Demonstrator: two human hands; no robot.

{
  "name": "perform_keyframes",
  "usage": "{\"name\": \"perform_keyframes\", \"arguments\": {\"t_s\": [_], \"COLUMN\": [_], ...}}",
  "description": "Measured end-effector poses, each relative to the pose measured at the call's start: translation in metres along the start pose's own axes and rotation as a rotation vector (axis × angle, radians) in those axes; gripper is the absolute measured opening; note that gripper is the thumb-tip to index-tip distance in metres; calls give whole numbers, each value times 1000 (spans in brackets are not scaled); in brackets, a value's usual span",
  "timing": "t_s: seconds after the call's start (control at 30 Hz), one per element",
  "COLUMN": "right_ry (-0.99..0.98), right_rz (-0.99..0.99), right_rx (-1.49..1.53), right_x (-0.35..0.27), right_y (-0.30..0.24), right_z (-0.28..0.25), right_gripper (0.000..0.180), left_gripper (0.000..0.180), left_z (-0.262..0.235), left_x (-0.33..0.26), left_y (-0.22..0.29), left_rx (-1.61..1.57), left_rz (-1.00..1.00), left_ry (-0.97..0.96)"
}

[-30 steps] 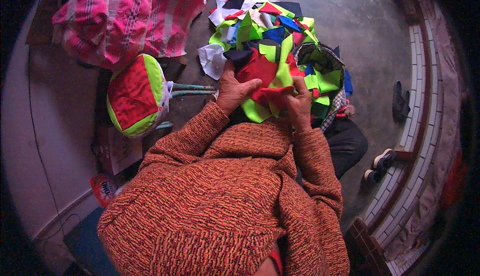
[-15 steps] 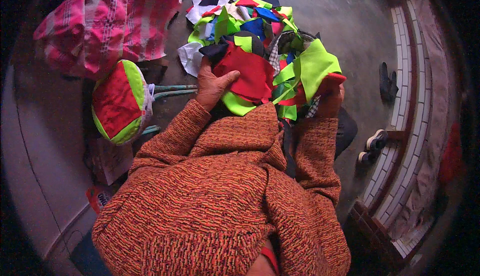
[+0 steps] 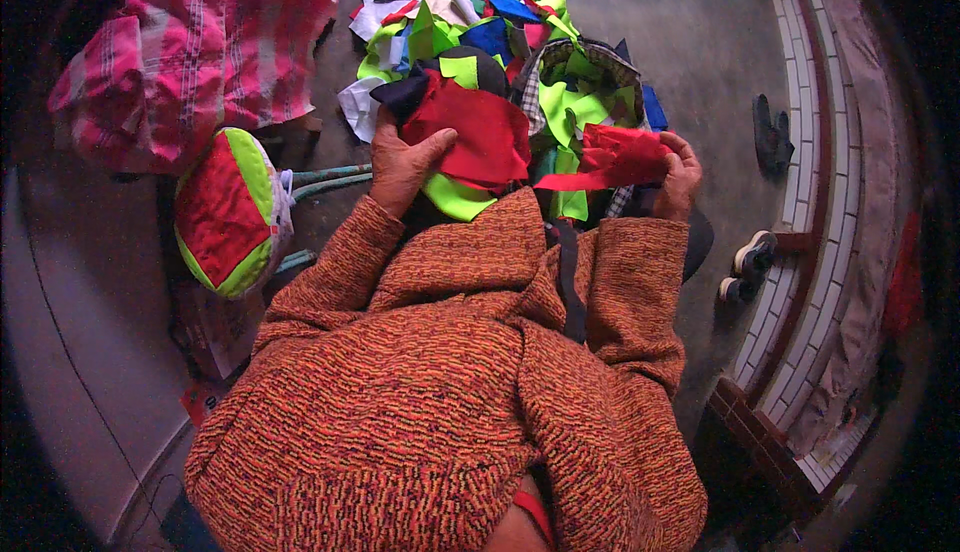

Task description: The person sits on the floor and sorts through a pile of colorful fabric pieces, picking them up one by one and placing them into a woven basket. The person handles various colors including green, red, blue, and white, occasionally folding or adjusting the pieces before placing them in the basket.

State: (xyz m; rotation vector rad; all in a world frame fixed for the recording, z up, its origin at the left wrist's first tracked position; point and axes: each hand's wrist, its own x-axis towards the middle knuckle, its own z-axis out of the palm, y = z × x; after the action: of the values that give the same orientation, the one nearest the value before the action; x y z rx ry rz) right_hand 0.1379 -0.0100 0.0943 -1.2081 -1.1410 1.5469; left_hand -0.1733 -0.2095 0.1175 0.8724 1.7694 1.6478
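Observation:
A stack of red fabric pieces (image 3: 470, 137) is gripped by my left hand (image 3: 405, 167), thumb on top and fingers beneath. A dark navy scrap (image 3: 402, 95) shows at the stack's upper left corner, and a lime green piece (image 3: 458, 198) sticks out below it. To the right, my right hand (image 3: 680, 174) pinches a smaller red fabric scrap (image 3: 622, 155) by its right end. That scrap stretches leftward, in front of an open checkered cloth bag (image 3: 617, 67) holding lime green scraps (image 3: 567, 107).
A heap of mixed fabric scraps (image 3: 445, 27) lies beyond my hands. On the left stand a red and lime padded stool (image 3: 228, 214) and something under a pink plaid cloth (image 3: 190, 62). Dark shoes (image 3: 748, 264) and a dark item (image 3: 772, 137) lie near the white-tiled step (image 3: 795, 192).
The large lime green piece at my right hand is gone from it, exposing the checkered bag's opening. The red scrap is now spread out in my right hand. My left hand keeps its grip.

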Motion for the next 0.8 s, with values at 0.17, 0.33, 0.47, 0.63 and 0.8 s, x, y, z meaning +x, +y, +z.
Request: {"name": "perform_keyframes", "arguments": {"t_s": [0.17,0.33,0.47,0.63,0.8], "right_ry": [-136,-484,-504,-515,-739], "right_rz": [-86,-130,-350,-548,-756], "right_rx": [-225,-840,-983,-715,-750], "right_x": [-18,-19,-31,-60,-83], "right_y": [-31,22,18,-35,-32], "right_z": [4,-15,21,120,183], "right_gripper": [22,26,36,46,67], "left_gripper": [63,64,59,64,56], "left_z": [-1,-3,-5,-5,-7], "left_x": [0,1,0,-1,-1], "left_y": [4,-1,-6,-5,4], "left_rx": [-17,-52,7,-55,-26], "left_rz": [-70,-96,-51,-19,-76], "left_ry": [-1,-12,-6,10,11]}}
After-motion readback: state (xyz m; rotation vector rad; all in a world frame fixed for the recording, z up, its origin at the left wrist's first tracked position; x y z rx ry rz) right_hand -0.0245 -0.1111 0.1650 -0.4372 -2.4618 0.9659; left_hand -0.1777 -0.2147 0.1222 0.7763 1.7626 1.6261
